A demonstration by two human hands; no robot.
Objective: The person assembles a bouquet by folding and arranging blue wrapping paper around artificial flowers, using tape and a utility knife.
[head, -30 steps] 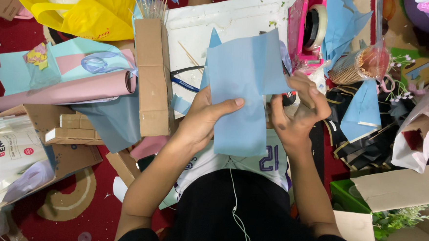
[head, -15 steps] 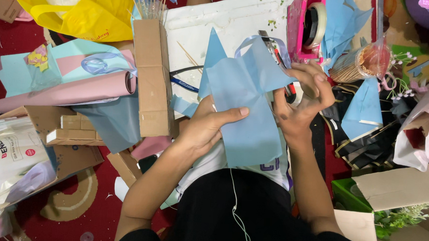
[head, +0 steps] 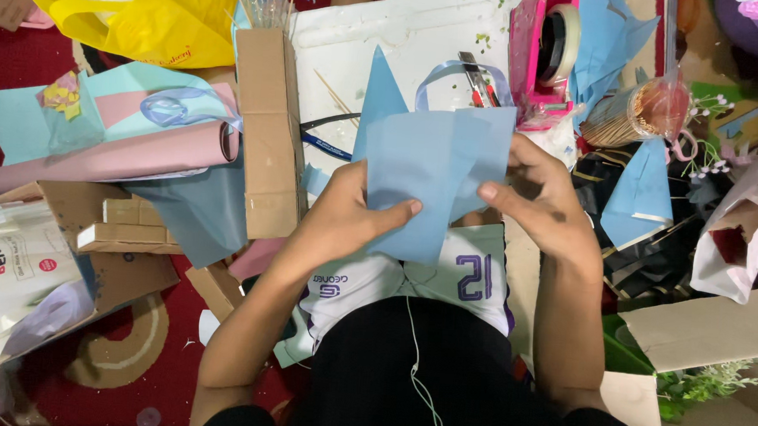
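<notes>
A light blue sheet of paper (head: 424, 172) is folded over in front of me, above my lap. My left hand (head: 349, 216) grips its lower left part, thumb lying across the front. My right hand (head: 540, 195) pinches its right edge, thumb on top. One pointed corner of the sheet sticks up toward the white board (head: 379, 40). A pink tape dispenser (head: 548, 45) and a red-handled cutter (head: 481, 84) lie just beyond the sheet.
A tall brown cardboard box (head: 267, 129) stands to the left, with a rolled pink paper (head: 114, 156) and a yellow plastic bag (head: 139, 10) beyond it. More blue paper pieces (head: 644, 188), a bundle of wooden sticks (head: 639, 114) and cardboard scraps crowd the right side.
The blue sheet has been turned and folded further; my right hand moved down onto its right edge, uncovering the cutter, and my left thumb slid across the front.
</notes>
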